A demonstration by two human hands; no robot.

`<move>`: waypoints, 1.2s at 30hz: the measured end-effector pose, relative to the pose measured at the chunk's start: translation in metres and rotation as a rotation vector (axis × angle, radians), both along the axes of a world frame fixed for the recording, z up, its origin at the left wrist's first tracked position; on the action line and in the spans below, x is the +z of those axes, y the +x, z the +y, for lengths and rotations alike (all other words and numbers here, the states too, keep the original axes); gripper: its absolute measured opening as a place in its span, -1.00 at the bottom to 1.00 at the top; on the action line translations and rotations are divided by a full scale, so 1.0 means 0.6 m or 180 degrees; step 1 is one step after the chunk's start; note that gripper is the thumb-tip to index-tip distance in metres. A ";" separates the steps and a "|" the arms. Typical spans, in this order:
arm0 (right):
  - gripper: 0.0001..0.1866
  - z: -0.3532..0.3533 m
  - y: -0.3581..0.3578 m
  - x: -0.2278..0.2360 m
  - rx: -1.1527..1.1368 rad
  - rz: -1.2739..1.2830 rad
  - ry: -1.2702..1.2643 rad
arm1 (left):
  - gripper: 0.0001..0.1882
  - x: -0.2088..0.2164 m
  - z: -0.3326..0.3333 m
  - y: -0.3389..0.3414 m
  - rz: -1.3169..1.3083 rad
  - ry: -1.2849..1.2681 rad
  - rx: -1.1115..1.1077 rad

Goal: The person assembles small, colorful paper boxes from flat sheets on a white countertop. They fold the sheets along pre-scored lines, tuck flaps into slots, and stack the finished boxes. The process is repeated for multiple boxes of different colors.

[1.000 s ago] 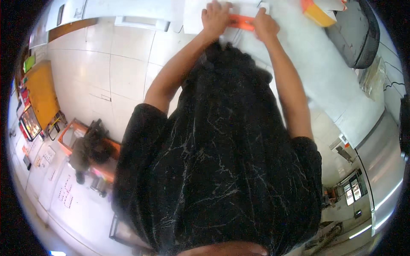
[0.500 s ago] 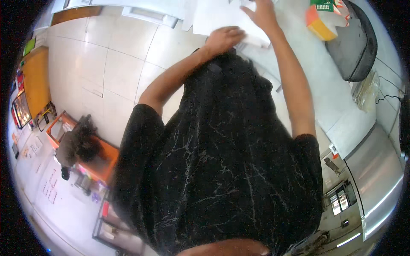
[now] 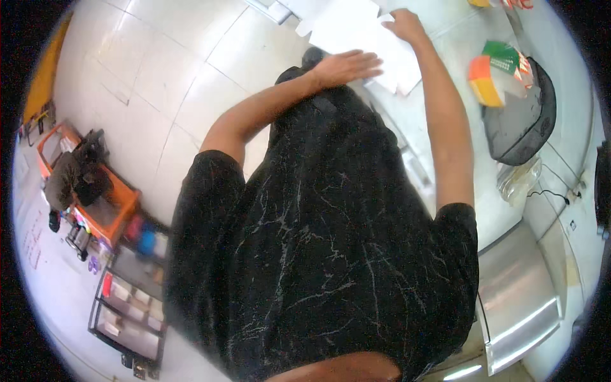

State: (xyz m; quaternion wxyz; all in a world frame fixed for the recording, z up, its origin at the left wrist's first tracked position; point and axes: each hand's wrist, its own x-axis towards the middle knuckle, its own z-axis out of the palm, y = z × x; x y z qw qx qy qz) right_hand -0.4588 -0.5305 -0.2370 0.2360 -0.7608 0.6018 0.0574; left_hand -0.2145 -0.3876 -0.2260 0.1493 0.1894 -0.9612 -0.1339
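A white cut-out cardboard sheet (image 3: pixel 350 28) with notched edges and flaps lies on the pale worktop at the top of the view. My left hand (image 3: pixel 349 68) lies flat across its near edge, palm down, fingers stretched out to the right. At the sheet's right side, my right hand (image 3: pixel 406 27) has its fingers curled in, thumb and forefinger around a corner of the card. Part of that grip is hidden behind the hand.
Right of my arm, a grey and black bag (image 3: pixel 522 127) lies on the worktop (image 3: pixel 455 76), with a colourful packet (image 3: pixel 499 70) against it. Clear plastic wrapping (image 3: pixel 519 181) and a black cable are close by. At left stand an orange crate (image 3: pixel 114 210) and a compartment rack (image 3: pixel 130 305).
The view has shifted, bringing more of the cardboard sheet into sight. My right hand's fingers have gone from spread to curled at the card's edge. My left hand has flattened out.
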 end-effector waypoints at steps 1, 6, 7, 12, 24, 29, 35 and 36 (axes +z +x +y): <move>-0.51 0.014 0.014 0.013 -0.0138 -0.0078 -0.0130 | -0.19 0.009 -0.005 0.001 0.0029 0.0013 -0.0016; -0.76 0.091 0.095 0.130 -0.0082 0.0553 -0.1232 | -0.32 0.026 -0.032 0.025 -0.0237 -0.0301 0.0694; -0.80 0.102 0.094 0.114 0.0101 0.0270 -0.2113 | -0.33 0.026 -0.036 0.028 -0.0123 -0.0230 0.0643; -0.88 0.142 0.124 0.105 0.0331 0.0622 -0.2730 | -0.30 0.025 -0.041 0.036 -0.0375 -0.0207 0.0580; -0.45 0.219 0.166 0.064 -0.0497 0.0051 -0.2119 | -0.47 0.030 -0.041 0.042 -0.0675 -0.0099 0.0477; -0.33 0.236 0.190 0.070 -0.0825 -0.0322 -0.2002 | -0.55 0.022 -0.041 0.047 -0.0125 0.0037 0.0465; -0.36 0.235 0.159 0.091 -0.0888 -0.1124 -0.1667 | -0.53 0.034 -0.059 0.049 0.0371 0.0577 0.0260; -0.37 0.232 0.146 0.094 -0.0894 -0.1479 -0.1549 | -0.53 0.033 -0.063 0.053 0.0473 0.0713 0.0232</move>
